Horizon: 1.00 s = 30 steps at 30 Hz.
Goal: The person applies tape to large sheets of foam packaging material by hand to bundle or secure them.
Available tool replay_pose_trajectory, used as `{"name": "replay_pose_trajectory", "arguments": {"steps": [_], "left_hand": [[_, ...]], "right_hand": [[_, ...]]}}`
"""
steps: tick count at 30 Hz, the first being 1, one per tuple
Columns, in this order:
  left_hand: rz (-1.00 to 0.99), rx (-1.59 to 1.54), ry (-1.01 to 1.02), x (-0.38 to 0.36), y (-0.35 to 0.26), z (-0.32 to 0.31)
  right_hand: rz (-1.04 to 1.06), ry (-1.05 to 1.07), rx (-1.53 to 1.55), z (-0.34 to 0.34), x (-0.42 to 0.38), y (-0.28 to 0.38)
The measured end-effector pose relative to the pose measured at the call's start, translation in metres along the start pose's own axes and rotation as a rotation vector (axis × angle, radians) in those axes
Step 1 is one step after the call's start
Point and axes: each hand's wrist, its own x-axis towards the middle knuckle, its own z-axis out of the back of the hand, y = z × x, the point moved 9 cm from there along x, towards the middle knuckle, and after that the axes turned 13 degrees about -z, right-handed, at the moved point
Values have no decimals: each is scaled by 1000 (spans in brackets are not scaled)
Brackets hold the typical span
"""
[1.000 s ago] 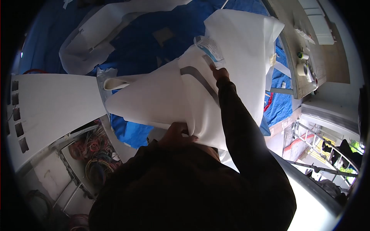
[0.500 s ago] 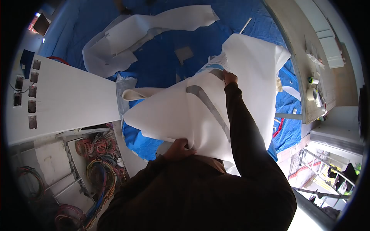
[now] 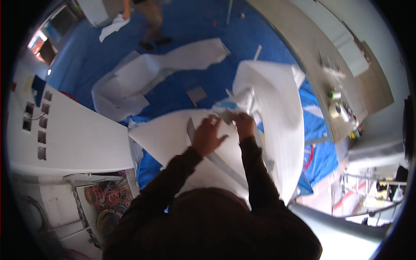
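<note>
A large white sheet [image 3: 167, 130] lies bunched and folded in front of me, with a grey strip [image 3: 227, 167] running across it. My left hand [image 3: 208, 136] is over the sheet, thumb and fingers apart, its fingertips close to a short grey patch [image 3: 225, 116]. Just right of that patch, my right hand [image 3: 244, 125] is closed, pinching an edge of the white sheet. Its fingertips are partly hidden. Beyond the hands, a fold shows blue and grey printing [image 3: 227, 105].
Blue sheeting [image 3: 173, 95] covers the floor, with another crumpled white sheet [image 3: 182, 58] on it. A person [image 3: 151, 19] stands beyond, a white piece in one hand. A bench [image 3: 318, 86] with rolls runs along the right. Bundled wires [image 3: 108, 197] sit lower left.
My left hand has let go of the sheet's near edge and moved up beside my right hand. The sheet's right side has folded over. A person has come into view at the top.
</note>
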Motion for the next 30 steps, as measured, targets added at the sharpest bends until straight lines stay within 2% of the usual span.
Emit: {"name": "replay_pose_trajectory", "arguments": {"steps": [1, 2, 4, 6, 8, 9, 10, 12, 13, 14, 17, 18, 20, 22, 24, 28, 30], "left_hand": [[-20, 53, -10, 9, -2, -15], [-1, 33, -62, 13, -4, -23], [56, 4, -63, 21, -6, -28], [73, -9, -106, 17, -2, -41], [110, -142, -95, 9, 0, -57], [92, -151, -93, 9, -2, -57], [127, -193, -60, 7, 2, -59], [153, -235, -24, 0, 8, -61], [161, -259, -10, -3, 12, -64], [166, -283, 7, -5, 17, -67], [139, -250, 11, -2, 15, -65], [141, -217, 33, -1, 14, -65], [159, -233, 21, -1, 17, -66], [139, -211, -3, -2, 23, -67], [137, -240, -11, -3, 26, -64], [226, -346, -24, -13, 32, -62], [220, -273, -67, -18, 35, -58]], "right_hand": [[-46, -18, 3, 1, -16, 12], [58, 56, 150, 0, -34, 35], [-117, 165, 255, 1, -53, 34], [106, 113, -35, 5, -59, 15], [-164, 251, 422, -5, -61, -21], [-55, 292, 284, -8, -64, -19], [-102, 266, 236, -8, -64, -30], [-48, 251, 155, -3, -80, -18], [-11, 188, 234, -4, -86, -22], [-10, 101, 119, -2, -94, -23], [192, -69, -233, -1, -116, -2], [193, -78, -232, 2, -117, 3], [290, -100, -418, -1, -118, 18], [260, -119, -350, 6, -114, 19], [248, -49, -342, 8, -110, 20], [255, -39, -361, 9, -121, 30], [237, -28, -332, 8, -122, 27]]}}
